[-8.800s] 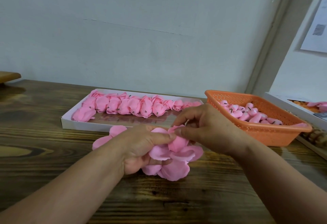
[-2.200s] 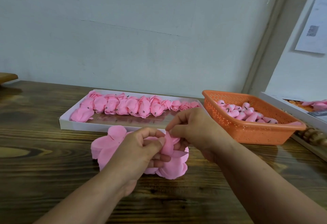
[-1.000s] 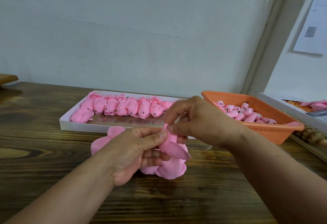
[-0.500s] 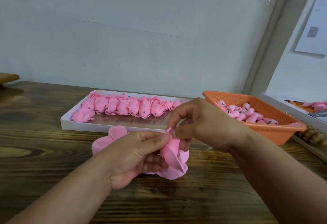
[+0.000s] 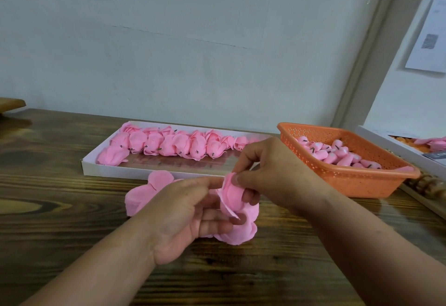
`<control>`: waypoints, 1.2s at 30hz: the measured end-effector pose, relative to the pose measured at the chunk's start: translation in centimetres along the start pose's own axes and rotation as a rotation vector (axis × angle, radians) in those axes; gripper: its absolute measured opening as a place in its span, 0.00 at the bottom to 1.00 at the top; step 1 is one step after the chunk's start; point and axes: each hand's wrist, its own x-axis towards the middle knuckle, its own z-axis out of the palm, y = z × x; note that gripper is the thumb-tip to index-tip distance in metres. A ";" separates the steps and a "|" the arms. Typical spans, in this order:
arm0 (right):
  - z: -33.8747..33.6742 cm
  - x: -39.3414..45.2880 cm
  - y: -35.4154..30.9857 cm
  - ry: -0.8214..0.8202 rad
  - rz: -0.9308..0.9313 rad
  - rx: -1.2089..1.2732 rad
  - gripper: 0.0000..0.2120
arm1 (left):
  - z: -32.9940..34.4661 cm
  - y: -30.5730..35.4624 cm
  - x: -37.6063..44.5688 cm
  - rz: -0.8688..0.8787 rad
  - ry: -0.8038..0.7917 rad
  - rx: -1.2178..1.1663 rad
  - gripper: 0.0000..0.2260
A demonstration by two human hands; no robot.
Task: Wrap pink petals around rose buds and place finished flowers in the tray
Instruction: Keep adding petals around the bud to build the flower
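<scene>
A pink rose bud wrapped in petals (image 5: 231, 194) is held above the table between both hands. My left hand (image 5: 185, 218) grips it from below and the left, thumb stretched toward its top. My right hand (image 5: 268, 172) pinches the top edge of the outer petal. More loose pink petals (image 5: 142, 197) fan out behind and under my left hand. The white tray (image 5: 154, 171) behind them holds a row of finished pink flowers (image 5: 173, 145). The bud itself is hidden inside the petals.
An orange perforated basket (image 5: 347, 180) with several small pink buds (image 5: 337, 154) stands at the right. Farther right a white box (image 5: 410, 153) holds more pink pieces. The dark wooden table (image 5: 60, 209) meets a pale wall behind.
The petal has been folded closer round the bud over the last second. My right hand has shifted slightly lower and my left thumb now stretches across to the petal's top.
</scene>
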 end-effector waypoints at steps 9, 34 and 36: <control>0.2 0.1 0.3 0.028 0.012 0.040 0.06 | 0.3 -1.0 -0.1 0.100 0.005 0.146 0.17; -0.3 0.0 0.5 -0.011 0.012 0.058 0.05 | 0.2 -1.4 -0.1 0.121 -0.070 0.042 0.12; -0.2 0.1 0.5 -0.017 0.010 0.043 0.05 | 0.3 -1.5 -0.1 0.119 -0.048 0.060 0.12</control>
